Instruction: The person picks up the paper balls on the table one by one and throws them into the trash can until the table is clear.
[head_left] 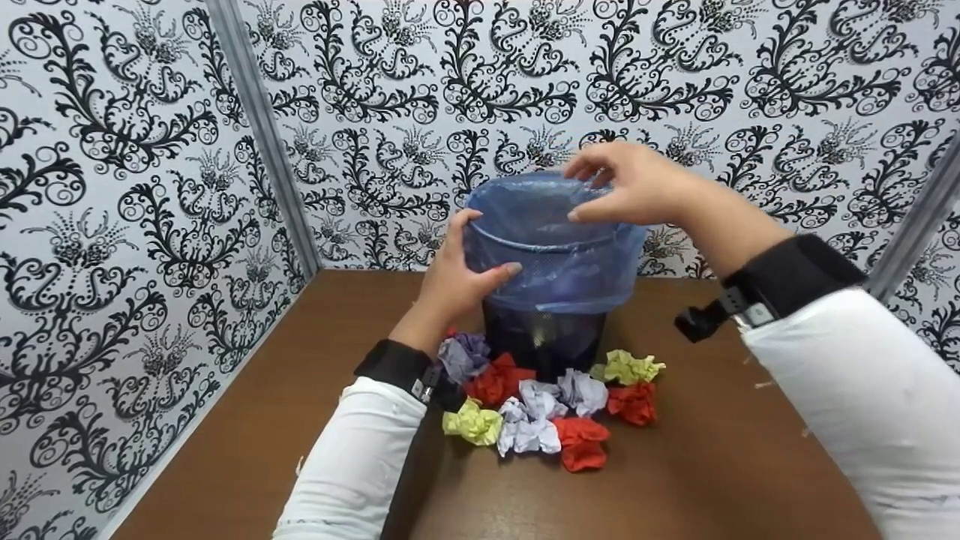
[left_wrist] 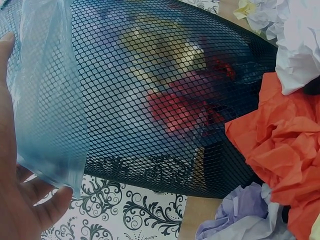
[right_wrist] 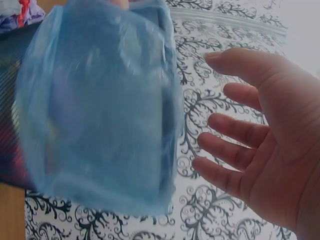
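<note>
A black mesh waste bin (head_left: 544,341) stands on the table, lined with a translucent blue bag (head_left: 555,281) folded down over its rim. My left hand (head_left: 459,274) holds the bin's upper left side over the bag, thumb across the front. In the left wrist view, fingers lie along the bag's hanging edge (left_wrist: 50,165). Over the right of the rim is my right hand (head_left: 637,184), fingers loosely bent and holding nothing. The right wrist view shows that hand (right_wrist: 260,130) apart from the bag (right_wrist: 110,110). Crumpled red and yellow paper (left_wrist: 175,110) shows through the mesh.
Several crumpled paper balls lie around the bin's base: red (head_left: 581,442), yellow (head_left: 472,422), white (head_left: 529,431) and purple (head_left: 463,356). The brown table (head_left: 300,420) meets patterned walls (head_left: 360,172) at the back and left.
</note>
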